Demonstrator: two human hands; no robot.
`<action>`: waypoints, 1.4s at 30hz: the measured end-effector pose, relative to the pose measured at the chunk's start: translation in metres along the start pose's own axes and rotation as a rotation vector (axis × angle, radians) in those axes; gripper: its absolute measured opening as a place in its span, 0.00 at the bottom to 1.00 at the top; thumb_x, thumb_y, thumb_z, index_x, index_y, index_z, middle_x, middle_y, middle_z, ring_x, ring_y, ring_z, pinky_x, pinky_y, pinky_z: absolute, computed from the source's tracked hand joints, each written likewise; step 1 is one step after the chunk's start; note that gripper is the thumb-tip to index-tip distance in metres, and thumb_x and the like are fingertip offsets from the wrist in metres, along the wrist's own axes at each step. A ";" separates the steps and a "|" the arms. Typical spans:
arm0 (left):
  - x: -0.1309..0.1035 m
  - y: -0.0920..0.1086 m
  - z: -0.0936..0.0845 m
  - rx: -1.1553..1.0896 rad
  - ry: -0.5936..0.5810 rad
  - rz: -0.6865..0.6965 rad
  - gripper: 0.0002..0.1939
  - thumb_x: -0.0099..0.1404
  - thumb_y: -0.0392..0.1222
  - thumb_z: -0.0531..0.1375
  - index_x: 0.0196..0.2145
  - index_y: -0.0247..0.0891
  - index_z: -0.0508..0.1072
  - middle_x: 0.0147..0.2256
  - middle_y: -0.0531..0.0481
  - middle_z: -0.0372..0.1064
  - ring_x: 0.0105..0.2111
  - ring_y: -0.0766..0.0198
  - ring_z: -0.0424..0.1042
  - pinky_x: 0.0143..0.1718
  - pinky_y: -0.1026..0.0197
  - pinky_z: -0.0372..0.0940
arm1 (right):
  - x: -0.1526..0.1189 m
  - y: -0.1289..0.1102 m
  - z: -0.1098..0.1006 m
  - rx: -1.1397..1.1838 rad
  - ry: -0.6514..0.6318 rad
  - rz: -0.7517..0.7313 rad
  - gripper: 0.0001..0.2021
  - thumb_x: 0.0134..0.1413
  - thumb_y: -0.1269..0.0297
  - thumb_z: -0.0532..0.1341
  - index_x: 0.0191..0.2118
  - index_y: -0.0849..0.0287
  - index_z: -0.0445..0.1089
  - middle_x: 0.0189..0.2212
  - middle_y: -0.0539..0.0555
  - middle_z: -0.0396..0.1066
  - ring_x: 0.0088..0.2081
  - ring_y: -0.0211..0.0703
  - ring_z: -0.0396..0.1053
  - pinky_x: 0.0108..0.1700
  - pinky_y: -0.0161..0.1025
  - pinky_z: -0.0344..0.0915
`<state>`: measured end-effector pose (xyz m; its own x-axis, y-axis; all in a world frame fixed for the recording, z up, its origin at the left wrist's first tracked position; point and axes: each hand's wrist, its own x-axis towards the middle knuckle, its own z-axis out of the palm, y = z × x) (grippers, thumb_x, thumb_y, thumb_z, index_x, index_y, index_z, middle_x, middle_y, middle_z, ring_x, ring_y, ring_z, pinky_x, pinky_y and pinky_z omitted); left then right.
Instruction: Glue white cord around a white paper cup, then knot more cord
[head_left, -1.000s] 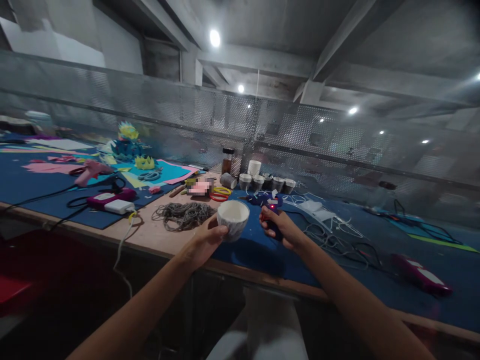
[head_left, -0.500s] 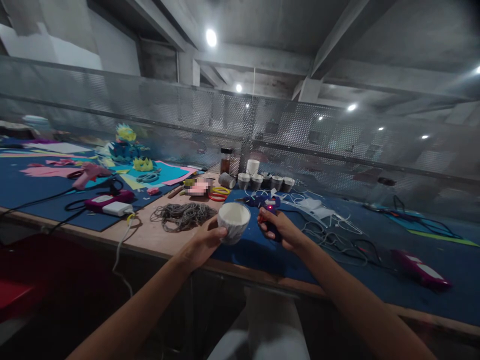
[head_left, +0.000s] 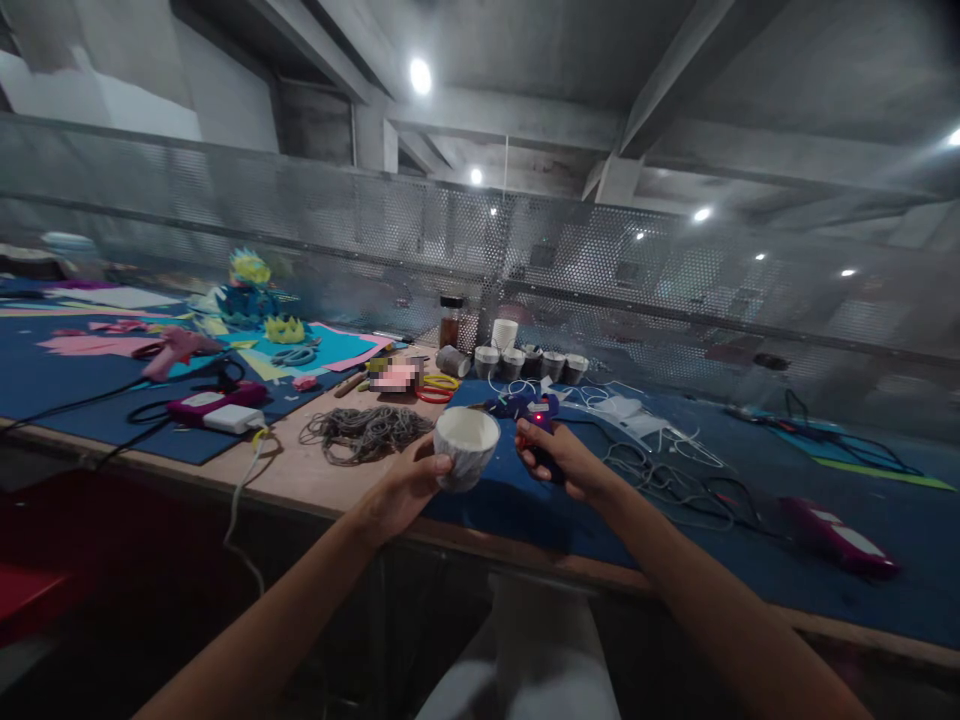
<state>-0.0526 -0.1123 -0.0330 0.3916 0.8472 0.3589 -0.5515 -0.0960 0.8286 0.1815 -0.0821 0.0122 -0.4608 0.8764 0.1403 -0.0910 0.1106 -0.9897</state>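
Head view: the left hand (head_left: pixel 409 482) is clamped on a cup (head_left: pixel 466 462), thumb against the near outer wall and the other fingers mostly hidden behind it. The cup is held up off the table (head_left: pixel 289 455), over the near part of a blue mat (head_left: pixel 517 520), its pale mouth facing upward and leaning a little toward the camera; streaky grey covers its outside. The right hand (head_left: pixel 559 458) is closed around the grip of a dark blue glue gun (head_left: pixel 538 408), which has a small red light glowing at its back end. The gun's nozzle points left, near the far rim of the cup, though at this angle it is hard to tell whether the two touch. The hands are apart from each other. Left of the cup lies a loose heap of grey string (head_left: pixel 364 433), with red-and-yellow scissors (head_left: pixel 436 388) behind it. Farther back, a row of small cups (head_left: pixel 553 366) stands beside a grey roll (head_left: pixel 453 361) on its side, with a dark-lidded jar (head_left: pixel 449 328) behind the roll. To the right, tangled cords (head_left: pixel 667 485) lie near a magenta box (head_left: pixel 840 540); to the left, a pink glue gun (head_left: pixel 178 352) rests near coloured paper (head_left: pixel 345 347).
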 end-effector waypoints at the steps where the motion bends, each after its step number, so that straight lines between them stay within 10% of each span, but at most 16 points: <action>1: 0.000 0.000 0.000 -0.001 0.001 -0.004 0.30 0.57 0.42 0.65 0.57 0.36 0.68 0.48 0.40 0.73 0.51 0.47 0.69 0.52 0.51 0.63 | 0.000 0.000 0.000 -0.008 0.005 0.000 0.20 0.55 0.48 0.64 0.28 0.63 0.67 0.17 0.45 0.62 0.14 0.26 0.52 0.16 0.28 0.46; 42: -0.001 0.002 0.001 0.043 0.073 -0.067 0.24 0.57 0.44 0.66 0.52 0.36 0.73 0.41 0.43 0.76 0.43 0.52 0.73 0.44 0.55 0.66 | -0.005 -0.012 -0.011 -0.326 0.018 -0.031 0.22 0.54 0.44 0.62 0.27 0.61 0.66 0.18 0.48 0.65 0.15 0.29 0.59 0.19 0.29 0.53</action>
<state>-0.0532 -0.1142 -0.0310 0.3707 0.8884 0.2709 -0.4931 -0.0589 0.8680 0.1951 -0.0829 0.0234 -0.4463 0.8780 0.1730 0.1837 0.2791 -0.9425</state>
